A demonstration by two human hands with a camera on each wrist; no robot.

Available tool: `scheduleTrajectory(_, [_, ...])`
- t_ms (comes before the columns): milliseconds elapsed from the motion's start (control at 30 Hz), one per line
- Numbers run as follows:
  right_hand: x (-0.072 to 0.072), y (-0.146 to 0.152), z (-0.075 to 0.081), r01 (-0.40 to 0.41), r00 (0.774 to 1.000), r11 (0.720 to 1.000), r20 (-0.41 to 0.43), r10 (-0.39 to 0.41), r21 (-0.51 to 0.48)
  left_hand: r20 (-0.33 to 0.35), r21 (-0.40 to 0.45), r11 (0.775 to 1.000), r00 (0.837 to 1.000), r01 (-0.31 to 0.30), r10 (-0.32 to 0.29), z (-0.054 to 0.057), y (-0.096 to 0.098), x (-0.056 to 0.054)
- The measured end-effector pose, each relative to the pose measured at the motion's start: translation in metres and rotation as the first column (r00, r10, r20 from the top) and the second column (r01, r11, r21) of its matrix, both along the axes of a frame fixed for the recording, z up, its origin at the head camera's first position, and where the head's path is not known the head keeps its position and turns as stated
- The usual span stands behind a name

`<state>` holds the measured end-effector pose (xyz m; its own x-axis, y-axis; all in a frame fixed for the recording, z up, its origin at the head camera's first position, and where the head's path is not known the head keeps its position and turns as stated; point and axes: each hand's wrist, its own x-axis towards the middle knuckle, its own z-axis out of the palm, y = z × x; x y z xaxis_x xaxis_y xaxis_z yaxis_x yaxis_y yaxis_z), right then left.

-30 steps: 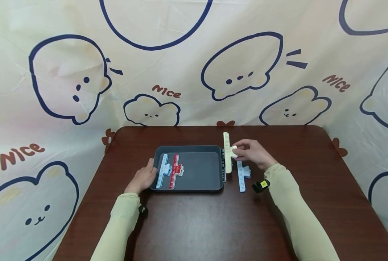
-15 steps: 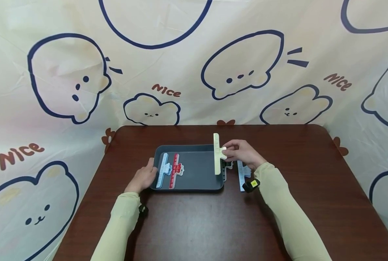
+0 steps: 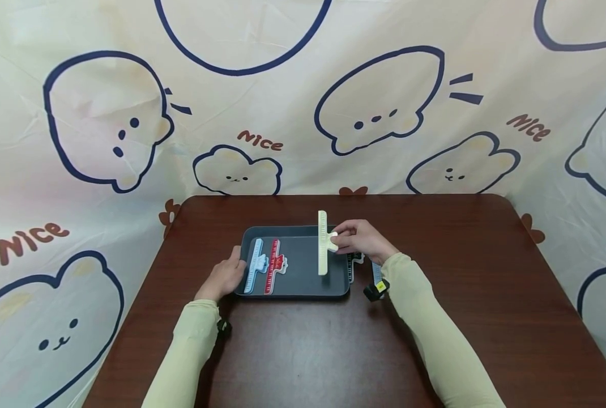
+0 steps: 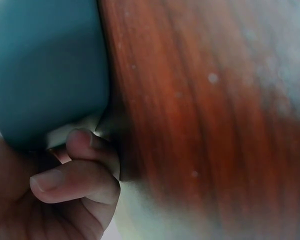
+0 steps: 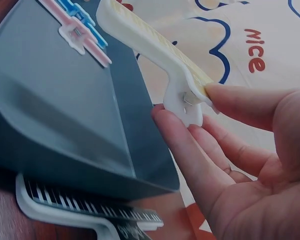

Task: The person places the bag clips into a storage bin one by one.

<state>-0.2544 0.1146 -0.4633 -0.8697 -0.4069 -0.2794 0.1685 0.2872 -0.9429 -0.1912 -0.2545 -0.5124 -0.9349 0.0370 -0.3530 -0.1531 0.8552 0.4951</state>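
Between thumb and fingers my right hand (image 3: pixel 362 240) pinches the grip tab of a pale yellow bag clip (image 3: pixel 323 243), held above the right part of a grey rectangular tray (image 3: pixel 303 297). White plastic and a small metal spring show on this clip in the right wrist view. At the tray's left side my left hand (image 3: pixel 223 277) grips the edge; its curled fingers (image 4: pixel 75 182) show against the outer wall in the left wrist view. Inside the tray, at the left, a blue bag clip (image 3: pixel 254 269) and a red bag clip (image 3: pixel 271 272) lie side by side.
Just outside the tray's right wall lies a black-and-white bag clip (image 5: pixel 85 205). Another blue clip (image 3: pixel 376 273) rests farther right on the brown table (image 3: pixel 303 351), partly hidden by the right wrist. A patterned cloth (image 3: pixel 293 113) hangs behind the table.
My right hand has carried the yellow clip leftward, from beside the tray's right wall to over its inside. My left hand stays at the tray's left edge.
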Motion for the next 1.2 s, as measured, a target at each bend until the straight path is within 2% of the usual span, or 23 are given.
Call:
scheduleTrajectory(333, [0.001, -0.020, -0.006, -0.035, 0.999, 0.998, 0.019, 0.036, -0.044, 0.002, -0.002, 1.000, 1.000, -0.012, 0.012, 0.000, 0.000, -0.001])
scheduleTrajectory(867, [0.000, -0.042, -0.017, -0.021, 0.998, 0.998, 0.054, 0.024, -0.056, -0.008, -0.001, 1.000, 1.000, -0.013, 0.013, 0.003, 0.000, 0.000])
scheduleTrajectory(1200, [-0.001, -0.057, -0.024, -0.021, 0.991, 0.998, 0.130, 0.028, -0.054, -0.008, 0.005, 1.000, 1.000, -0.015, 0.015, 0.001, 0.001, 0.000])
